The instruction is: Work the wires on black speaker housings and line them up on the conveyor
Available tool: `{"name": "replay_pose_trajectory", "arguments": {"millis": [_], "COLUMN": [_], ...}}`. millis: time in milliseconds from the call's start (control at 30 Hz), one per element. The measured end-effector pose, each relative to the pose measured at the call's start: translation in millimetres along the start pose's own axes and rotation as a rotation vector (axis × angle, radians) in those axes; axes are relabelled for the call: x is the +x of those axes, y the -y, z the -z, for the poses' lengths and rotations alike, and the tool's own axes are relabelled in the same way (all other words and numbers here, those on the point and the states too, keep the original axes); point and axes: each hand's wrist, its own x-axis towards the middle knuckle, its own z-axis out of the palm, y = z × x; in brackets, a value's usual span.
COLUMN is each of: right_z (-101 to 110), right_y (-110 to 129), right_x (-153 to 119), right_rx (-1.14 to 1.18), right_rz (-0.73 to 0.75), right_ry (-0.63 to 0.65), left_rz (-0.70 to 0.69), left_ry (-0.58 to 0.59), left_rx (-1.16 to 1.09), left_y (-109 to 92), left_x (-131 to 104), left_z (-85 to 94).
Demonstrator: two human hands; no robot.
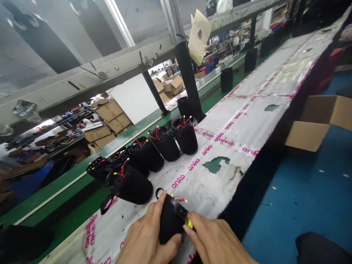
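Observation:
A black fabric-covered cylinder housing point(172, 222), with a strap loop and thin red wires at its top end, lies tilted at the bench's near edge. My left hand point(150, 233) is wrapped round its side, the index finger reaching up to the rim. Against the rim's right side, my right hand point(210, 236) pinches a small yellow-ended piece point(189, 223); my fingers cover most of it, so its kind is unclear. Just beyond stands a similar housing point(134, 185) with red wires and a strap.
Several more black housings point(165, 143) stand in a row along the green conveyor point(66, 187). White sheeting printed in pink point(236, 121) covers the bench, with torn holes. A metal post point(187, 80) rises behind. On the right, an open carton point(308, 135) stands above blue floor.

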Motion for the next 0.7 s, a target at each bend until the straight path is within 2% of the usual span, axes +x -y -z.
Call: {"name": "replay_pose_trajectory", "arguments": {"millis": [167,333,433,533,700], "right_z": [-2.8,13.9,17.9,14.6,13.3], "right_y": [-6.4,-3.4,-0.9,1.1,5.0], "right_x": [-15.3,-11.3,-7.3,-9.5,-11.5], "right_rx": [0.244,0.364,0.315,0.135,-0.069], "right_rz": [-0.03,-0.239,-0.258,-0.207,-0.134], "right_ry": [-0.107,-0.276,-0.196,-0.096,-0.055], "left_rz": [-0.015,-0.001,-0.003,-0.001,0.012], "left_ry": [-0.002,0.003,-0.031,-0.039,-0.043], "left_rx": [-0.005,-0.089,-0.051,-0.012,0.027], "left_y": [-5.6,-6.1,-6.9,-10.8,-19.1], "left_x": [-2.2,1.5,1.7,-2.8,-9.5], "left_z": [5.8,9.1,6.8,4.9,3.7]}}
